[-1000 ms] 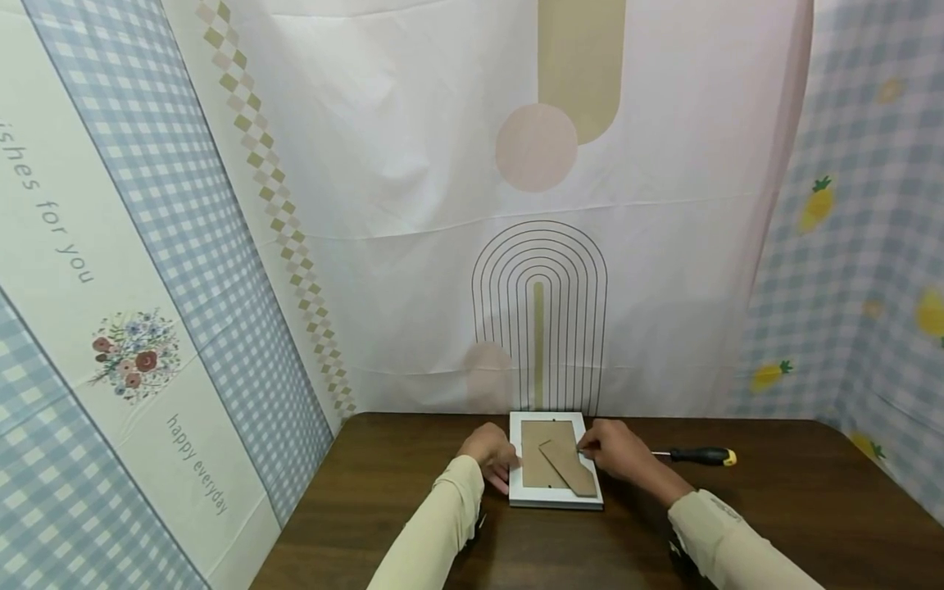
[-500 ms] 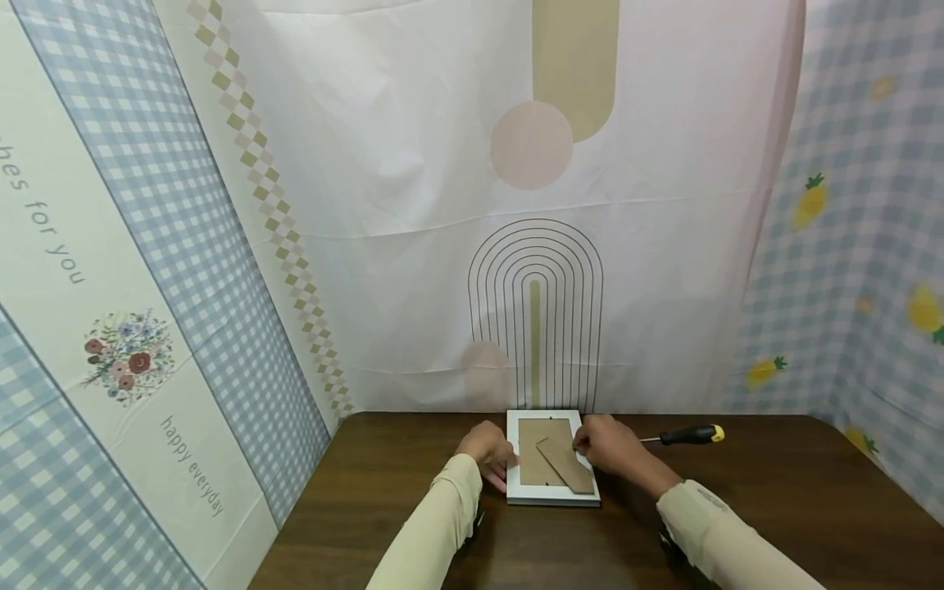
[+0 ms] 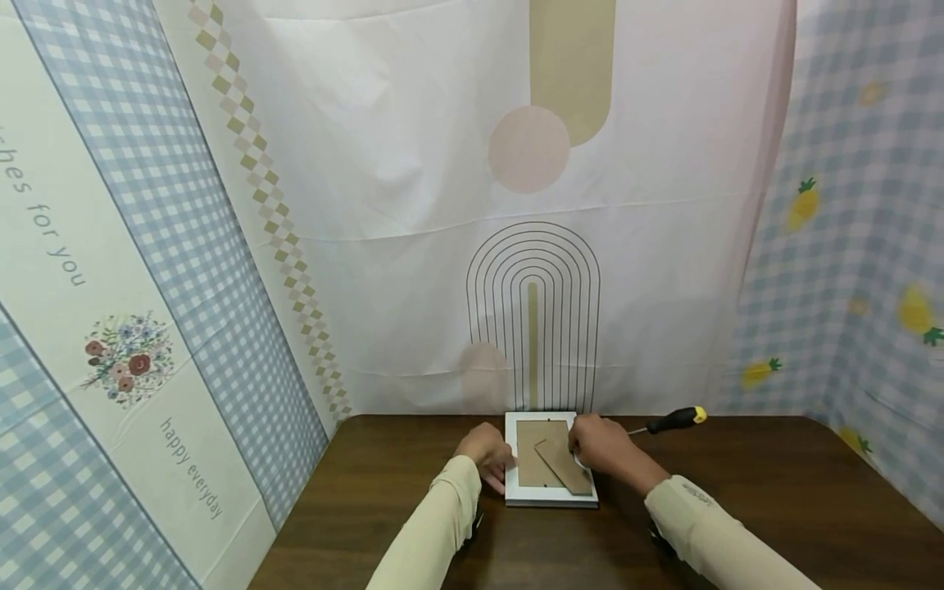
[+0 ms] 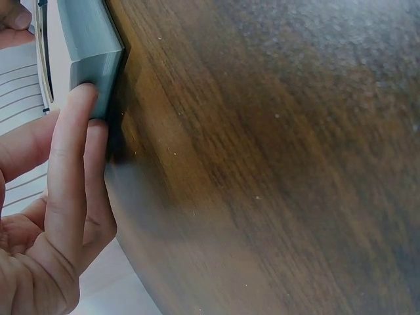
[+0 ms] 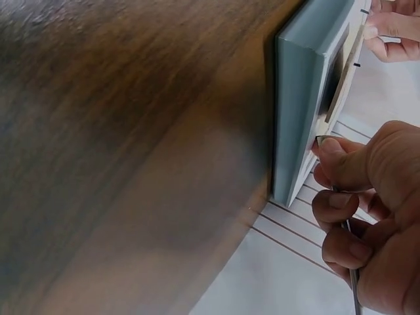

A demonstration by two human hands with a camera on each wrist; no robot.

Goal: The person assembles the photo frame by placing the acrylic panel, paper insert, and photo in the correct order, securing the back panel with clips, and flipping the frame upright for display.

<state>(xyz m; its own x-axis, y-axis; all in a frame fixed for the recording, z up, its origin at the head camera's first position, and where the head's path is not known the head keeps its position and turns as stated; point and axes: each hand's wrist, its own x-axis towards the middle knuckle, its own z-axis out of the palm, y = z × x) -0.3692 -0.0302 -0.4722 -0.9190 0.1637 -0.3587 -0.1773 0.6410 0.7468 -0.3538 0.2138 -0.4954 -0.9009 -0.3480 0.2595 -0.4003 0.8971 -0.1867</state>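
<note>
A white picture frame (image 3: 551, 496) lies back side up on the table, its brown backing board (image 3: 534, 471) and folded easel stand (image 3: 564, 467) showing. At its left edge my left hand (image 3: 487, 455) holds it, with fingers (image 4: 69, 157) against the side and others over the top. My right hand (image 3: 601, 444) grips a screwdriver (image 3: 674, 419) by its thin metal shaft (image 5: 352, 262). Thumb and forefinger pinch close to the tip (image 5: 319, 139), which meets the frame's right inner edge by the backing. The black and yellow handle sticks out behind the hand, tilted up off the table.
The dark wood table (image 3: 383, 500) ends at a white patterned cloth (image 3: 413, 328) hanging right behind the frame. Blue checked cloths (image 3: 796, 328) hang at both sides. Small black tabs (image 5: 357, 65) stand along the backing's edge.
The screwdriver's handle has swung upward and in toward the frame as my right hand turned slightly. My left hand keeps its place on the frame. The view has shifted a little.
</note>
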